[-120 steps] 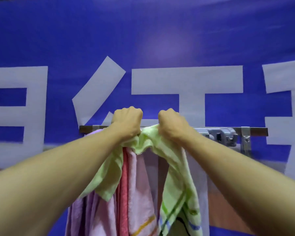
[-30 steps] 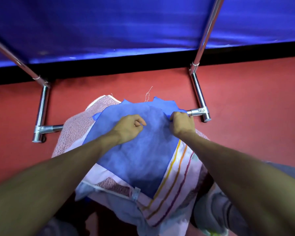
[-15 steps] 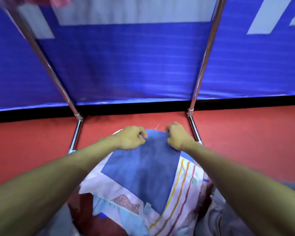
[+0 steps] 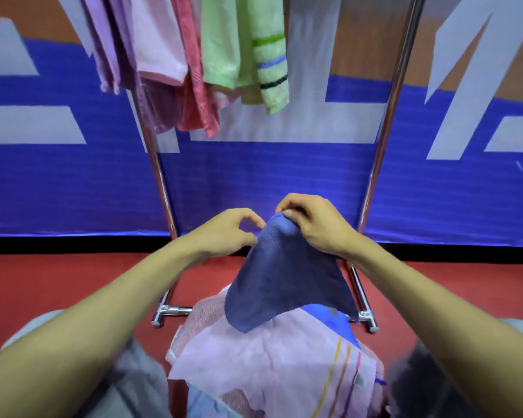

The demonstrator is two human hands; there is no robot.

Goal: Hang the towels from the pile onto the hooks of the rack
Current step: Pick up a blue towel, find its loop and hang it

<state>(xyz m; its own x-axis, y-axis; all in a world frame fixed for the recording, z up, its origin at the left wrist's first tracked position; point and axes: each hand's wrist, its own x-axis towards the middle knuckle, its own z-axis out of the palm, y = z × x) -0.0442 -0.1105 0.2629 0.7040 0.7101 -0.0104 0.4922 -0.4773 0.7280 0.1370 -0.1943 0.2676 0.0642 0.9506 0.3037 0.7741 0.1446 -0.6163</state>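
Lifted since half a second ago, the blue towel [image 4: 284, 282] no longer lies flat on the pile [image 4: 269, 363]; it now hangs free above it, and both hands have risen with it. The right hand [image 4: 313, 226] forms the grip, thumb and fingertips pressed together on the towel's top corner. The left hand [image 4: 228, 232] sits just beside it at 9 o'clock, fingers curled, forefinger tip at the towel's edge; whether it pinches the cloth cannot be told. From the pinched corner the towel fans out downward, its long axis running from 12 to 6 o'clock, its lowest corner pointing toward 7 o'clock and overlapping the lilac striped towel on top of the pile. Outward from there, the rack [image 4: 384, 146] shows two chrome uprights at 10 and 2 o'clock of the hands, with feet on the red floor [image 4: 43, 282]. At 12 o'clock, now in view, a green towel [image 4: 239, 46] and pink towels [image 4: 194, 86] hang before the blue banner [image 4: 73, 191].
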